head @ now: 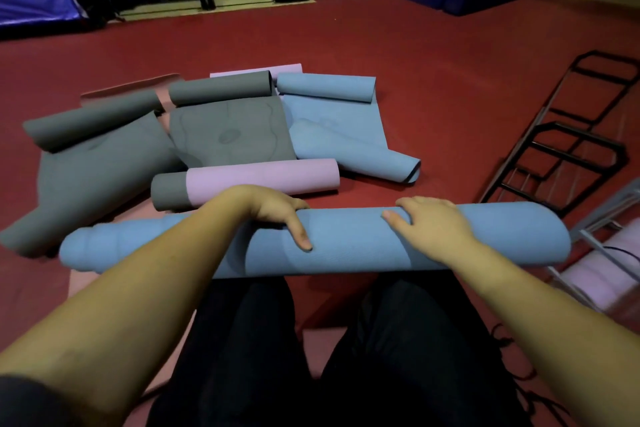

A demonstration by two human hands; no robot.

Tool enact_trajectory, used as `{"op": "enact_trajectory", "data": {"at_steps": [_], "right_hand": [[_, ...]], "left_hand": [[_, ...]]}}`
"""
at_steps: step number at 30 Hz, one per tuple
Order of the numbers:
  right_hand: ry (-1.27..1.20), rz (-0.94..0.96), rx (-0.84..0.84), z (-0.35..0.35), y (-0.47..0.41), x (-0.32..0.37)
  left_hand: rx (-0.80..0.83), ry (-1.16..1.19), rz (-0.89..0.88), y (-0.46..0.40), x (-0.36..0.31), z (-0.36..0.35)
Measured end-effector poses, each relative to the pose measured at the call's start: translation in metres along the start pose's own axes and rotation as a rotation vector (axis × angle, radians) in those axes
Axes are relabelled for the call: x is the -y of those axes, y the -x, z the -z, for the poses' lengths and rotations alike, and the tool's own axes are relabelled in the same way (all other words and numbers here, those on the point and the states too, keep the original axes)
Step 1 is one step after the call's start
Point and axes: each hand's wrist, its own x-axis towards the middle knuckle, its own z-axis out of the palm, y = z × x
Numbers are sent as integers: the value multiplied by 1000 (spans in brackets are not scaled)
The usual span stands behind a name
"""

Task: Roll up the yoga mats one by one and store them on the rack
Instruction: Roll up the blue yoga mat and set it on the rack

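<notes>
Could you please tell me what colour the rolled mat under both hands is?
Light blue; the rolled mat shows plainly in the head view.

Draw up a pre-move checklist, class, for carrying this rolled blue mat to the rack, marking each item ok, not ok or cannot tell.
1. Long blue foam yoga mat fully rolled: ok, no flat tail shows.
2. Roll ends even: not ok, the left end steps out in rings.
3. Left hand holding: ok, draped over the top, thumb in front.
4. Right hand holding: ok, fingers curled over the top.
5. Black metal rack ready: cannot tell, it seems to lie on the red floor.
6. Other mats done: not ok, the grey partly unrolled mat remains.
</notes>
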Motion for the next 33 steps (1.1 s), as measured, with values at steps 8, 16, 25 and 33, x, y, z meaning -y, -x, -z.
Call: {"op": "enact_trajectory", "data": {"at_steps": [8, 16, 25, 33], "right_hand": [[-15, -71, 30, -1, -16, -3], [-61, -82, 205, 7, -43, 4], [-118, -124, 367, 32, -51, 10], [-211, -106, 621, 58, -51, 20]], "left_hand": [[-239, -153, -155, -11, 5, -3], [-852, -1024, -115, -18, 26, -94], [-766, -982, -104, 1, 6, -67], [-579, -829, -172, 48, -1, -53]]}}
